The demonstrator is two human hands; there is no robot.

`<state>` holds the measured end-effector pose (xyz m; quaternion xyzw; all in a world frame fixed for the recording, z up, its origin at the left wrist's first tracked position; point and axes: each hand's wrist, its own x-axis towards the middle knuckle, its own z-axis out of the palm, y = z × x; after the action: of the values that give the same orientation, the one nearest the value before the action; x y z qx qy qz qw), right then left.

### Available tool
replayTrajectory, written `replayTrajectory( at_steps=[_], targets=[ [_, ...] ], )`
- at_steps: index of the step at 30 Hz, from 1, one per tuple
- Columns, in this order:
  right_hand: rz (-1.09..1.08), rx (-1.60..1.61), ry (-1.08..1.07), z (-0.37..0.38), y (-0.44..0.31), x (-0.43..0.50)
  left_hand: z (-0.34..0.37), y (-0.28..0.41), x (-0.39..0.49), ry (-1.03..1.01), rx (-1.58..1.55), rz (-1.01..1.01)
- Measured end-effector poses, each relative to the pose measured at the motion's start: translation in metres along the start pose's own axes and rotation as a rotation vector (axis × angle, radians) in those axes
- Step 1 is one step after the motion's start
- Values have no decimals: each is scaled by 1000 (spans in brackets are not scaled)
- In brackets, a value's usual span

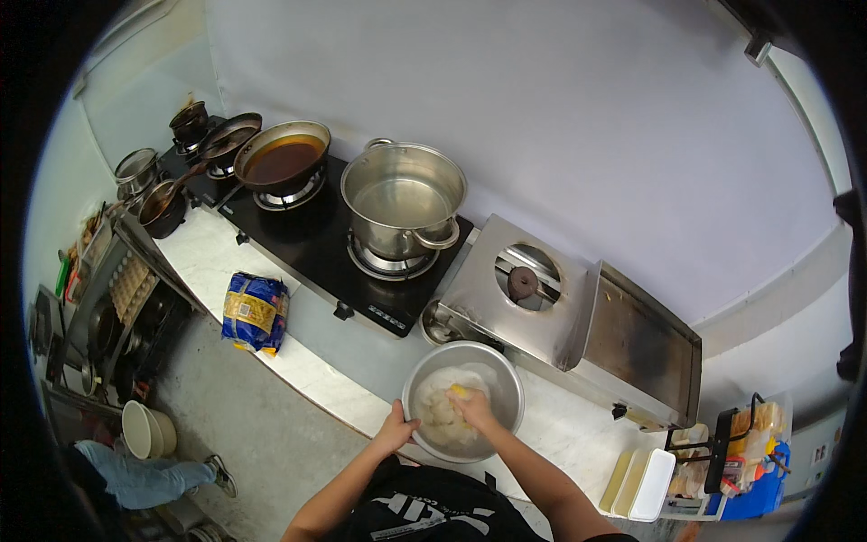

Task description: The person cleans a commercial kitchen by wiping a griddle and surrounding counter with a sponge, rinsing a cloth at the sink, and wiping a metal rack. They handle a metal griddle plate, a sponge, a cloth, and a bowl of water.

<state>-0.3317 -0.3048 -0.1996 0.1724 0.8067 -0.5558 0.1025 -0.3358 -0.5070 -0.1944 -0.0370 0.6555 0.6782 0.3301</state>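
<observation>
A round metal bowl (511, 406) sits low in front of me, by the counter's front edge. Its rim is gripped on the left by my left hand (393, 428), thumb at the edge. Inside the bowl is a whitish, cloudy, frothy mass (433, 406). My right hand (472, 408) reaches into it, fingers closed around a small yellow object (460, 390) that looks like a sponge; most of that object is hidden by the fingers.
A large steel pot (406, 196) and a pan of dark oil (288, 159) stand on the black gas stove (318, 230). A blue-yellow packet (254, 311) lies left on the counter. Right are a steel burner unit (467, 291) and plastic tubs (650, 484). Another person's leg (156, 481) shows lower left.
</observation>
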Motion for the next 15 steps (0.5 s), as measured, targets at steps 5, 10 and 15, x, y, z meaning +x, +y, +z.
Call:
replayTrajectory(
  at_steps=[5, 10, 15],
  targets=[
    [158, -62, -20, -15, -21, -11, 0, 3, -1, -8, -8, -13],
    [48, -220, 118, -19, -9, -18, -1, 2, 1, -7, -25, -44],
    [-32, -321, 92, -14, 0, -22, 0, 4, 1, -10, 0, -24]
  ],
)
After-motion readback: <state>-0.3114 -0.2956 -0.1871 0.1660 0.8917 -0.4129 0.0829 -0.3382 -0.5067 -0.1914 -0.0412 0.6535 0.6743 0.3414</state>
